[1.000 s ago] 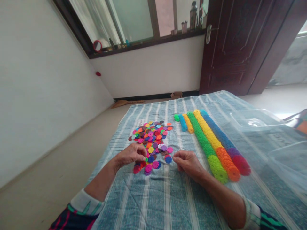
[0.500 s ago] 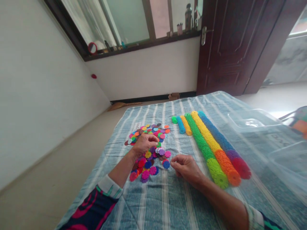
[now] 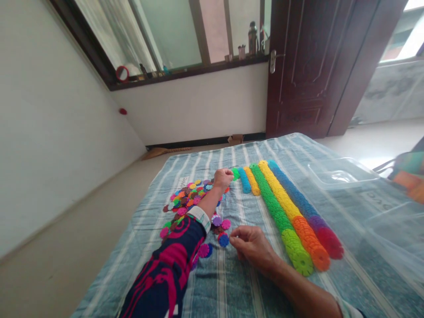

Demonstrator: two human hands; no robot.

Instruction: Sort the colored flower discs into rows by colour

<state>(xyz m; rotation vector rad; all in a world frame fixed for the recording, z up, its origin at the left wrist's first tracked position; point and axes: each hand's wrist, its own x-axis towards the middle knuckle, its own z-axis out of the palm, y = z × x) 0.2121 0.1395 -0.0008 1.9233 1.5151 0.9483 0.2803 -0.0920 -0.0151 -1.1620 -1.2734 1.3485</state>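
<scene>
My left hand (image 3: 223,178) is pinched closed beside the small green disc stack (image 3: 235,174) at the far side of the bed; what its fingertips hold is too small to make out. Lower down, my right hand (image 3: 253,245) has thumb and fingers pressed together, near a blue disc (image 3: 223,240); anything between them is hidden. Loose multicoloured notched discs (image 3: 185,198) are spread left of and partly under my left arm. To the right lie long rows of stacked discs: green (image 3: 270,203), yellow (image 3: 278,190) and blue (image 3: 291,188), with short blue (image 3: 245,181) and orange-yellow (image 3: 252,181) rows beside them.
A striped blue cloth (image 3: 232,282) covers the bed. Clear plastic containers (image 3: 342,172) stand at the right, near a colourful object (image 3: 409,176) at the edge. Beyond are a brown door (image 3: 301,66) and a window ledge (image 3: 185,75) with bottles and a mirror.
My left hand has moved from above the loose discs, away and to the right, to the green stack. My right hand stays nearly in place. The view has shifted slightly.
</scene>
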